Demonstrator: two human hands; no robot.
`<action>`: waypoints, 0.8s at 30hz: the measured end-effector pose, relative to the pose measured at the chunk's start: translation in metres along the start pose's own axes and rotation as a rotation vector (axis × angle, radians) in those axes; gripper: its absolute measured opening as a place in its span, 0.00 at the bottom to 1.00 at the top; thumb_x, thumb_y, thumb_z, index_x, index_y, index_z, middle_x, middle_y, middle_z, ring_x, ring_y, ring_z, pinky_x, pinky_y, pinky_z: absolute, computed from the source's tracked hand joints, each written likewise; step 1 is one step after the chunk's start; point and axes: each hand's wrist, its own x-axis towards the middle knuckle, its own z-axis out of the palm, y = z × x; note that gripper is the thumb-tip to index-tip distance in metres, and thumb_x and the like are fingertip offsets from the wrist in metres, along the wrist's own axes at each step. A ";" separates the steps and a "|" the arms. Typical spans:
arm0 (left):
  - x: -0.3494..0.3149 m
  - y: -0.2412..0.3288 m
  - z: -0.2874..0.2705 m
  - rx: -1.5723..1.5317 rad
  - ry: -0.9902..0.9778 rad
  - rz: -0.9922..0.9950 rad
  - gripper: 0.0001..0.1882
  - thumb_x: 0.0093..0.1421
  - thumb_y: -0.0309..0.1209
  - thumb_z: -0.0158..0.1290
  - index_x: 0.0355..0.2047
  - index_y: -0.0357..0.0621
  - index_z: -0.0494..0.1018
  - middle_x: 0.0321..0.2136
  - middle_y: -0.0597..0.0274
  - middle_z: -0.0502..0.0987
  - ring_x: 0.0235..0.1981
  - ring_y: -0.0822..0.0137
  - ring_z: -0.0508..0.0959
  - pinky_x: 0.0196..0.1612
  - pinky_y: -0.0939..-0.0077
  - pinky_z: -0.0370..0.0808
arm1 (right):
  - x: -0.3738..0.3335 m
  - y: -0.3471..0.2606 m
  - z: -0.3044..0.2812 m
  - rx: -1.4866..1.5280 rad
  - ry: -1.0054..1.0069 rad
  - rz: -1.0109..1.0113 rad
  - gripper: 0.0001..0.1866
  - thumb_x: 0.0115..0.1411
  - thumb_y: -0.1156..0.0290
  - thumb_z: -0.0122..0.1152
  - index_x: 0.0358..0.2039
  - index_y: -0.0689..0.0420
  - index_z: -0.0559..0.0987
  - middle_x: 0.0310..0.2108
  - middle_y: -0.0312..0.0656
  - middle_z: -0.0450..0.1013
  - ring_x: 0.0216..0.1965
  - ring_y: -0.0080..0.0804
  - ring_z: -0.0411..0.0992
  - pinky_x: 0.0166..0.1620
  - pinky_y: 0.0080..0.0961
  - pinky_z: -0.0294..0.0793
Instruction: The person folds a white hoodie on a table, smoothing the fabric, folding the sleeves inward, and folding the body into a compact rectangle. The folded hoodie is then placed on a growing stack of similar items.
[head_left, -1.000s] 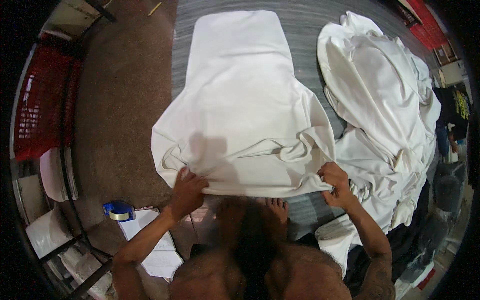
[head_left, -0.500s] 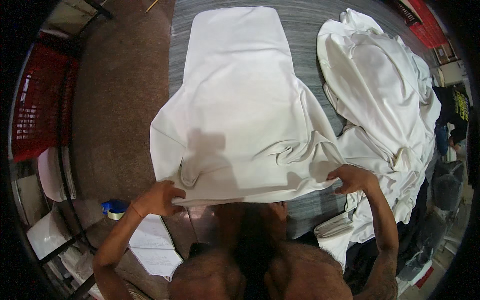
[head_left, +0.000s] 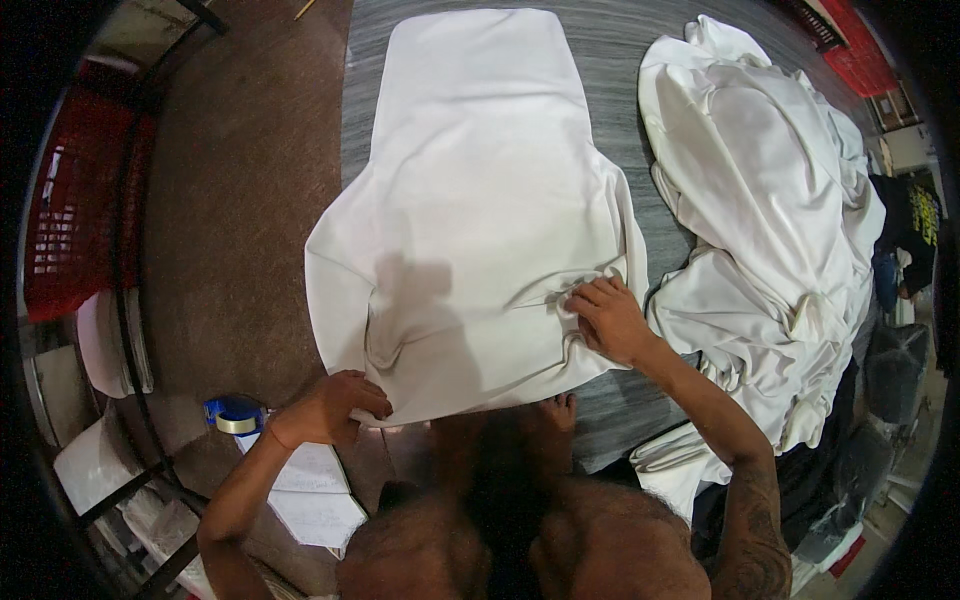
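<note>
A white stretchy chair cover (head_left: 485,180) lies spread on a grey streaked surface, its narrow end away from me and its wider end near. My left hand (head_left: 332,408) is closed on its near left corner. Farther in, on the right side, my right hand (head_left: 612,320) has its fingers bent into the cover's bunched folds and grips the fabric. The right flap is folded inward beneath that hand. Wrinkles run across the lower part, where a dark shadow falls.
A heap of crumpled white cloth (head_left: 760,190) lies to the right. At lower left are an open notebook (head_left: 312,490) and tape rolls (head_left: 236,416). Red crates (head_left: 75,215) stand at far left beside a dark metal frame (head_left: 135,370). Another person (head_left: 908,225) shows at far right.
My right hand has moved from the near right corner inward and away from me, carrying the cover's right edge over. My left hand stays at the near left corner.
</note>
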 end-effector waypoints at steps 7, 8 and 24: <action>-0.020 0.009 -0.016 -0.180 0.195 0.047 0.25 0.35 0.14 0.55 0.38 0.43 0.79 0.43 0.62 0.81 0.52 0.62 0.76 0.62 0.58 0.64 | -0.034 -0.032 -0.015 0.250 -0.010 -0.121 0.32 0.52 0.55 0.68 0.55 0.55 0.72 0.51 0.46 0.72 0.55 0.46 0.68 0.57 0.43 0.64; -0.018 0.010 -0.023 -0.186 0.189 0.050 0.24 0.36 0.14 0.55 0.38 0.43 0.79 0.44 0.62 0.81 0.52 0.61 0.76 0.62 0.58 0.63 | -0.041 -0.040 -0.012 0.279 -0.032 -0.106 0.35 0.51 0.54 0.70 0.56 0.55 0.71 0.50 0.45 0.72 0.54 0.45 0.69 0.56 0.41 0.66; -0.045 0.003 -0.081 -0.103 0.160 -0.529 0.25 0.40 0.28 0.68 0.43 0.41 0.79 0.37 0.51 0.81 0.43 0.56 0.80 0.54 0.62 0.72 | -0.111 0.034 -0.145 0.386 0.115 0.367 0.15 0.37 0.70 0.80 0.24 0.54 0.79 0.26 0.32 0.75 0.36 0.27 0.72 0.55 0.33 0.57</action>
